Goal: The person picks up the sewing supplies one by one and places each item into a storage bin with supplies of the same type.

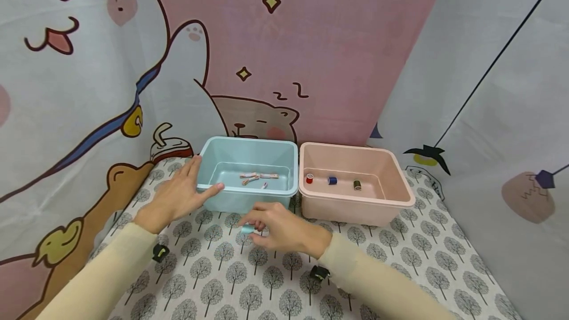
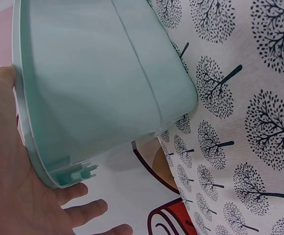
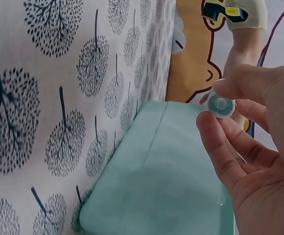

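Observation:
My right hand [image 1: 277,228] pinches a small light blue thread spool [image 1: 247,229] between thumb and fingers, just in front of the blue bin [image 1: 249,203]. Its round end shows in the right wrist view, where the spool [image 3: 222,105] sits at the fingertips. My left hand [image 1: 178,194] rests on that bin's front left corner, fingers extended along the side and thumb over the front rim. Several small pinkish-white bundles [image 1: 268,176], apparently thread, lie inside the blue bin. In the left wrist view, the outstretched fingers of the left hand [image 2: 22,181] show beneath the bin's rim.
A pink bin [image 1: 355,206] stands right of the blue one, holding a red spool [image 1: 309,178], a dark blue spool [image 1: 332,180] and a green spool [image 1: 357,185]. Tree-patterned cloth [image 1: 235,275] covers the table. A printed cartoon curtain [image 1: 338,63] hangs behind.

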`<act>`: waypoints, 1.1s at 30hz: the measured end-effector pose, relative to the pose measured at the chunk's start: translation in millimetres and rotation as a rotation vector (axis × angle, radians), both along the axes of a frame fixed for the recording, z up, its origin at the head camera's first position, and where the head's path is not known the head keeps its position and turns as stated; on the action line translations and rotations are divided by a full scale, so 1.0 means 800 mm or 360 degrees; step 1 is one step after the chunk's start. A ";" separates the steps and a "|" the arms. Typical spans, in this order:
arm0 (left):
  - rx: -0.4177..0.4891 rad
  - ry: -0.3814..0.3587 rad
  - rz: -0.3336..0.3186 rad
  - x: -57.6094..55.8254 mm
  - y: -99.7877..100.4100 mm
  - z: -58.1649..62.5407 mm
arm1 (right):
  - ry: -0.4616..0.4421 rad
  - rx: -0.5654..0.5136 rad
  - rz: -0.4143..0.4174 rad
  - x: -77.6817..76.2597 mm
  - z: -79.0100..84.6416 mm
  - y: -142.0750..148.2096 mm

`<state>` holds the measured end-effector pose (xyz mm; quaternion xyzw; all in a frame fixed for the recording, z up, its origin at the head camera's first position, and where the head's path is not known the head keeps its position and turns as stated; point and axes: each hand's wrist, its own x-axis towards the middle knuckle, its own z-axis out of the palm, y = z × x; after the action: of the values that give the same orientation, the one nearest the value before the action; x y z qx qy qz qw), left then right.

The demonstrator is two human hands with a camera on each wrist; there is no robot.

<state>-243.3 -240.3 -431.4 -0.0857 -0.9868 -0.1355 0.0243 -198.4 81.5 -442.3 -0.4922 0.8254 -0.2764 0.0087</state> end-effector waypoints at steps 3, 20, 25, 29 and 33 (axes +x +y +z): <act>-0.0005 -0.0004 0.0003 0.000 -0.001 0.001 | 0.0024 -0.0020 -0.0010 -0.002 0.005 0.007; -0.0002 0.0019 -0.0009 0.001 -0.001 0.000 | 0.0127 -0.0131 -0.0078 -0.012 0.025 0.040; 0.0006 0.0019 -0.0010 0.001 -0.001 0.001 | 0.0095 -0.0132 -0.0107 -0.015 0.032 0.052; 0.0010 0.0020 -0.0008 0.001 -0.001 0.000 | 0.0104 -0.0158 -0.0128 -0.019 0.038 0.064; 0.0016 0.0024 -0.0007 0.002 -0.002 0.000 | 0.0074 -0.0146 -0.0197 -0.022 0.047 0.075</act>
<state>-242.0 -241.8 -431.4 -0.0888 -0.9856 -0.1400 0.0320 -216.0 141.5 -405.0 -0.4463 0.8407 -0.3025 -0.0503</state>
